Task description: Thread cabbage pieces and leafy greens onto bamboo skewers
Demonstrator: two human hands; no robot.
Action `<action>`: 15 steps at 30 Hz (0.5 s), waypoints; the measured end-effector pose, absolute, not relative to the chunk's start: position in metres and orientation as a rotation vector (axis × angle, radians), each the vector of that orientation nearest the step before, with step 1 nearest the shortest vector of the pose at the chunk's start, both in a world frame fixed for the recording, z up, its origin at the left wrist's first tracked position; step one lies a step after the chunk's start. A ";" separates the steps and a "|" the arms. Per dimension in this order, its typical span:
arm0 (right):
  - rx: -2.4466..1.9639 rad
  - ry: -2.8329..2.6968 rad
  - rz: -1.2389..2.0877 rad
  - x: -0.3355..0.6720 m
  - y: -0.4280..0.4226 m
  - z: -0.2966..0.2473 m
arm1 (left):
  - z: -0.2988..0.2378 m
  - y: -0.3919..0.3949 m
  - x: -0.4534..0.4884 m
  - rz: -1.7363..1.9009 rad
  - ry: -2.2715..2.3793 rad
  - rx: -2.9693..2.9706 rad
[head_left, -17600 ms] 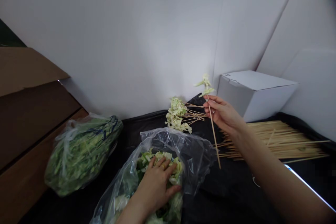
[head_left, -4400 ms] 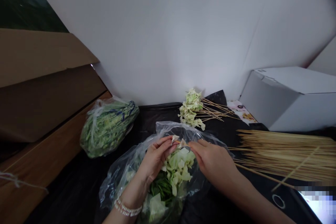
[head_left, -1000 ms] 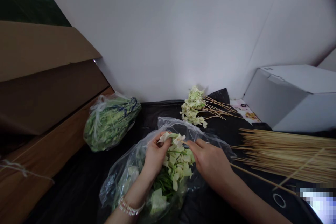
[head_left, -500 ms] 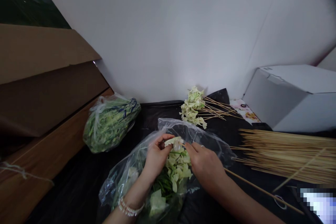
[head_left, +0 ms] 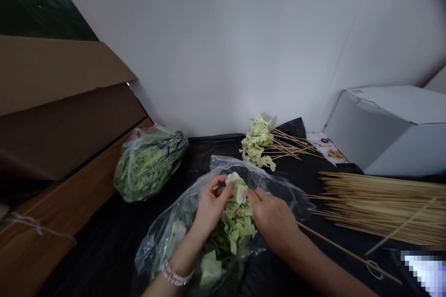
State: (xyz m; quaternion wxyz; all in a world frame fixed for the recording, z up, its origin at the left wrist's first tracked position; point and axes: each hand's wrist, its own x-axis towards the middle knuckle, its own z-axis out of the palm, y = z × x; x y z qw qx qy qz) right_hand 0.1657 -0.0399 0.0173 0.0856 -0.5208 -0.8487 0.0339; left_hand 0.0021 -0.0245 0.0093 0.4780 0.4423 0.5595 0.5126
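My left hand (head_left: pixel 213 202) pinches the edge of a pale cabbage leaf piece (head_left: pixel 238 187) above an open clear plastic bag (head_left: pixel 181 213). Closed around a long bamboo skewer (head_left: pixel 348 253), my right hand (head_left: pixel 273 213) meets the leaf from the right; the skewer runs out beneath the wrist toward the lower right. The skewer's tip is hidden behind the leaf and fingers. Loose cabbage pieces (head_left: pixel 237 227) and dark green stems (head_left: pixel 219 246) lie in the bag below both hands.
Finished cabbage skewers (head_left: pixel 258 141) lie by the wall. Many bare bamboo skewers (head_left: pixel 379 204) are spread at the right, before a white box (head_left: pixel 383 125). A tied bag of greens (head_left: pixel 149 167) sits at the left beside a cardboard box (head_left: pixel 66 65). Black sheeting (head_left: pixel 101 236) covers the surface.
The cabbage piece has turned more upright and risen slightly between my hands, showing a greener face. Both hands keep their holds, and the view has shifted slightly.
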 end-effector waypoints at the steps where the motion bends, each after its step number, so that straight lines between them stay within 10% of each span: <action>1: -1.539 -2.522 0.084 0.166 -0.040 0.016 | 0.009 -0.024 0.002 1.285 1.361 1.063; 15: -1.134 -2.287 -0.061 0.171 -0.038 0.003 | 0.009 -0.019 -0.004 1.467 1.256 0.753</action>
